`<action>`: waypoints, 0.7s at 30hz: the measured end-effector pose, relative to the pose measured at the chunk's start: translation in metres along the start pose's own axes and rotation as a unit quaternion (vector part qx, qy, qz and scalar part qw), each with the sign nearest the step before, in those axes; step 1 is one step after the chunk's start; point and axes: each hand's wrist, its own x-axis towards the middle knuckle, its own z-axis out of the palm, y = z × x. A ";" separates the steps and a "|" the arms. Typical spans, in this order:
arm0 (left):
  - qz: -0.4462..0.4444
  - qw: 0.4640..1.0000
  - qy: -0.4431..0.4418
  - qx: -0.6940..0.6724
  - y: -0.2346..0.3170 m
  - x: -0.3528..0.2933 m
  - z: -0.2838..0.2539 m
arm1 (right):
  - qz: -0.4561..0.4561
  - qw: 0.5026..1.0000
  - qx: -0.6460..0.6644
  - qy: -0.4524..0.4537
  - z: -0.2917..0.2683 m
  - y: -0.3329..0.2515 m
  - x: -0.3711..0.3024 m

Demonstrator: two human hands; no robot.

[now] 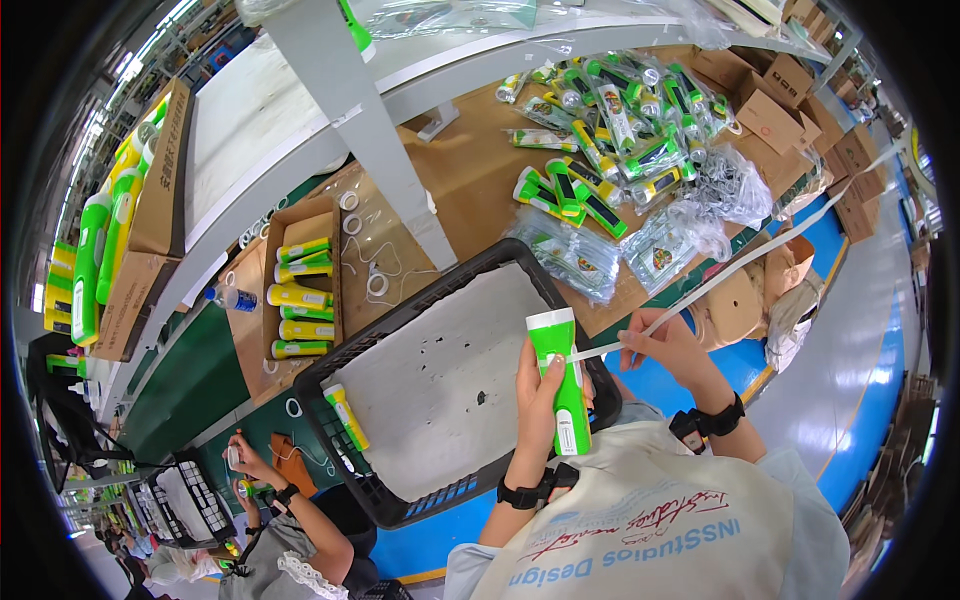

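My left hand (536, 395) is closed around a green flashlight (571, 405) with a white head, held tilted close to upright with the head on top. A narrow white strip (597, 351) touches the flashlight just below its head. The fingertips of my right hand (665, 345) pinch this strip a short way to the right, and its long end trails off to the upper right. Beneath the flashlight stands a black plastic crate (408, 301) with a pale liner. One yellow and green flashlight (347, 418) lies at the crate's left end.
Beyond the crate, bagged flashlights (640, 125) are heaped on the table beside clear plastic bags (570, 255). A cardboard box (337, 270) of flashlights stands left, near white rings and a table post (385, 150). A co-worker's arm (315, 525) is at lower left.
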 end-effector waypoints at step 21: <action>0.160 0.798 0.277 0.510 -0.130 0.297 -0.103 | -0.004 0.993 -0.091 0.069 -0.030 0.030 -0.009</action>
